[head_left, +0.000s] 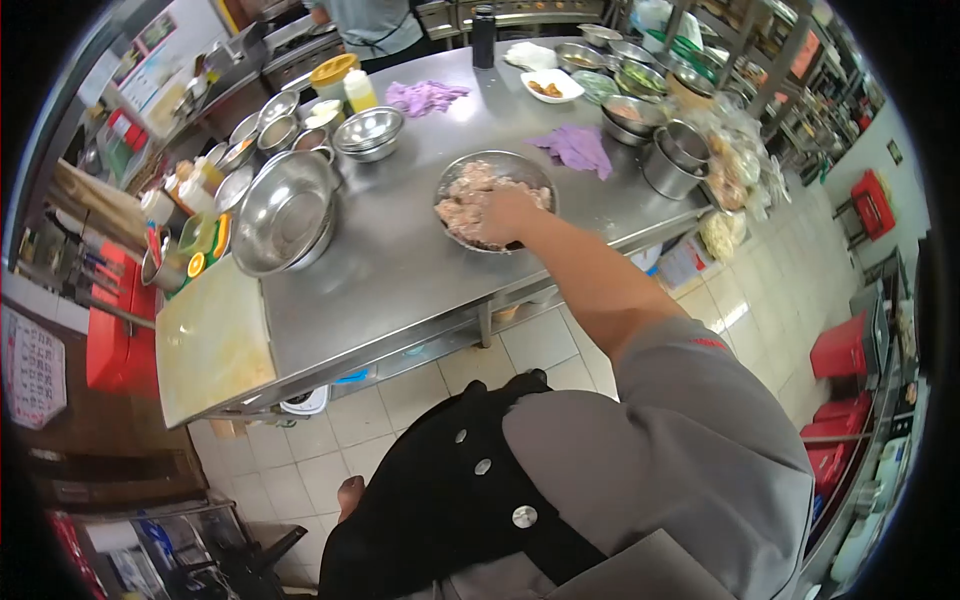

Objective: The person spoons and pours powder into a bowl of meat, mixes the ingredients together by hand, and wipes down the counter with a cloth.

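My right hand (508, 216) is down in a round metal bowl (548, 178) of pale pink minced meat (462, 212). Its fingers curl into the meat, and the fingertips are hidden. The bowl rests on the steel table near its front edge. Low beside the black apron (420, 490), a small part of my left hand (350, 492) shows; it is away from the table, and its fingers cannot be made out.
Large metal colanders (285, 210) stand left of the bowl, beyond a white cutting board (215, 335). Purple cloths (575, 150) lie behind the bowl. More bowls and a steel pot (672, 175) crowd the right end. A person (375, 30) stands across the table.
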`<state>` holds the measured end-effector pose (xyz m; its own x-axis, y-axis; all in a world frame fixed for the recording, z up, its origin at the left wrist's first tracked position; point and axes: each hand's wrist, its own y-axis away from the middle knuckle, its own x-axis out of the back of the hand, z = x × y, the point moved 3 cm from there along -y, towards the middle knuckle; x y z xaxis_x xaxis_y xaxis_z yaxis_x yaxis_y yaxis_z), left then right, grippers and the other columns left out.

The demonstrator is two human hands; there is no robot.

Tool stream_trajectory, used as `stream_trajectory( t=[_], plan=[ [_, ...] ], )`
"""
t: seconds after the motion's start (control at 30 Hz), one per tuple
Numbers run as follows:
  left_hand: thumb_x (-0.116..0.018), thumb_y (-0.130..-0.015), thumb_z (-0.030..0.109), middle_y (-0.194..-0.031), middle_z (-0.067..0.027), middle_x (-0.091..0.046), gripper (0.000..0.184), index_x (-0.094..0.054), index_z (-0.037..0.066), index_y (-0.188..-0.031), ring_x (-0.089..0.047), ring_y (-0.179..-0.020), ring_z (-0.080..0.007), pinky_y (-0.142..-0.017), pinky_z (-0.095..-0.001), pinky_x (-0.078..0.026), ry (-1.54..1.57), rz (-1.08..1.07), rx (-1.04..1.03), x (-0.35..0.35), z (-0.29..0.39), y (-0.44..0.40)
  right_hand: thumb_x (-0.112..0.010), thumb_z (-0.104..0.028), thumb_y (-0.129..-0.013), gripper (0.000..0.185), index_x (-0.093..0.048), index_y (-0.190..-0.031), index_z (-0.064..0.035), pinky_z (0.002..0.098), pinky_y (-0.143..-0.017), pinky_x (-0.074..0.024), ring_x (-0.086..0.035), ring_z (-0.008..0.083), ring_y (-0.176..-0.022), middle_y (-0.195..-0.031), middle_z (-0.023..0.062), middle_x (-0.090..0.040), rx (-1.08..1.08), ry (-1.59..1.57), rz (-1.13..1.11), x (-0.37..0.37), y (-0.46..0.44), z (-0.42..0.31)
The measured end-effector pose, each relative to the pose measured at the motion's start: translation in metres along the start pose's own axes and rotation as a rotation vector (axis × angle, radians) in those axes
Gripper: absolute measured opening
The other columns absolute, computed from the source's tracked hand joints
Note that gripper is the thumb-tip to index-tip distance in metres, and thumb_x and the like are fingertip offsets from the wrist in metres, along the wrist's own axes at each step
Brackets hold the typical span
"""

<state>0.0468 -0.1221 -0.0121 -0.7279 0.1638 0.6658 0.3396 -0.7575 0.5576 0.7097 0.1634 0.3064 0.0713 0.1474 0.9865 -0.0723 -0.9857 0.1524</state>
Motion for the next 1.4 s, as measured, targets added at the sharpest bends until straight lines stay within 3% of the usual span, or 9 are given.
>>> stream_trajectory(
  t=[0.2,0.37,0.53,0.77,0.87,1.0,1.17,1.27,1.4],
  plan=[
    [-0.062,-0.093,0.025,-0.088,-0.0159,-0.072,0.041,-0.066,-0.001,-0.125,-0.070,-0.081,-0.0310,-0.076,-0.0419,-0.055,-0.003,0.532,-0.062,0.019,0.053,0.013,-0.055,-0.067,-0.090,0.073,-0.063,-0.137,-0.0118,0.0642,-0.114,-0.0311,-0.060,0.0400,-0.127,-0.132,0.0214,-0.066,0.057,0.023,0.007,0.013,0.020,0.000],
    [-0.057,-0.096,0.021,-0.104,-0.0181,-0.069,0.040,-0.060,0.003,-0.132,-0.068,-0.091,-0.0317,-0.082,-0.0420,-0.053,0.135,0.936,-0.138,0.057,0.136,0.048,-0.058,-0.055,-0.092,0.062,-0.062,-0.136,-0.0118,0.0626,-0.114,-0.0324,-0.061,0.0389,-0.124,-0.125,0.0195,-0.069,0.149,-0.052,0.026,0.035,0.044,0.004],
    [-0.055,-0.099,0.019,-0.115,-0.0173,-0.063,0.037,-0.057,0.001,-0.131,-0.063,-0.097,-0.0282,-0.084,-0.0403,-0.052,0.214,0.937,-0.427,0.072,0.290,0.080,-0.061,-0.045,-0.091,0.051,-0.068,-0.128,-0.0109,0.0543,-0.106,-0.0431,-0.064,0.0359,-0.119,-0.124,0.0192,-0.070,0.174,-0.109,0.018,0.008,0.043,0.031],
    [-0.057,-0.102,0.010,-0.117,-0.0088,-0.058,0.035,-0.048,0.000,-0.134,-0.057,-0.096,-0.0147,-0.080,-0.0301,-0.050,0.473,0.592,-0.857,0.033,0.457,0.081,-0.067,-0.058,-0.085,0.063,-0.069,-0.127,-0.0108,0.0515,-0.103,-0.0460,-0.064,0.0360,-0.118,-0.124,0.0197,-0.069,0.183,-0.222,-0.044,0.040,0.057,0.083],
    [-0.054,-0.103,0.008,-0.105,-0.0067,-0.062,0.019,-0.057,0.001,-0.120,-0.058,-0.088,-0.0132,-0.076,-0.0292,-0.050,0.446,0.467,-1.084,-0.001,0.522,0.102,-0.066,-0.062,-0.083,0.069,-0.068,-0.129,-0.0107,0.0539,-0.104,-0.0449,-0.064,0.0363,-0.119,-0.125,0.0204,-0.068,0.254,-0.240,0.028,0.026,0.052,0.090],
    [-0.054,-0.104,0.007,-0.081,-0.0022,-0.063,0.017,-0.063,0.001,-0.092,-0.058,-0.076,-0.0120,-0.072,-0.0290,-0.050,0.265,-0.057,-1.081,-0.044,0.564,0.107,-0.066,-0.064,-0.083,0.070,-0.067,-0.129,-0.0112,0.0516,-0.104,-0.0455,-0.064,0.0365,-0.119,-0.125,0.0204,-0.068,0.234,-0.217,0.076,0.020,0.048,0.090],
    [-0.051,-0.108,0.027,-0.092,-0.0115,-0.073,0.034,-0.069,-0.001,-0.102,-0.067,-0.079,-0.0152,-0.073,-0.0297,-0.054,-0.090,-0.538,-0.789,-0.110,0.615,0.147,-0.066,-0.065,-0.083,0.068,-0.069,-0.126,-0.0118,0.0478,-0.098,-0.0500,-0.066,0.0340,-0.117,-0.123,0.0180,-0.070,0.255,-0.179,-0.023,0.026,0.020,0.083],
    [-0.046,-0.108,0.047,-0.106,-0.0147,-0.074,0.053,-0.064,-0.001,-0.122,-0.070,-0.084,-0.0197,-0.075,-0.0332,-0.055,0.205,-0.907,-0.315,-0.143,0.635,0.135,-0.068,-0.060,-0.083,0.062,-0.072,-0.121,-0.0107,0.0480,-0.095,-0.0516,-0.069,0.0325,-0.111,-0.117,0.0159,-0.073,0.252,-0.168,0.014,0.033,-0.006,0.084],
    [-0.040,-0.107,0.055,-0.114,-0.0147,-0.072,0.062,-0.057,0.000,-0.129,-0.071,-0.092,-0.0252,-0.077,-0.0381,-0.055,0.470,-1.054,-0.147,-0.171,0.670,0.121,-0.072,-0.051,-0.081,0.053,-0.076,-0.114,-0.0096,0.0489,-0.094,-0.0520,-0.072,0.0324,-0.104,-0.106,0.0152,-0.076,0.258,-0.160,-0.053,0.033,-0.062,0.073]
  ],
)
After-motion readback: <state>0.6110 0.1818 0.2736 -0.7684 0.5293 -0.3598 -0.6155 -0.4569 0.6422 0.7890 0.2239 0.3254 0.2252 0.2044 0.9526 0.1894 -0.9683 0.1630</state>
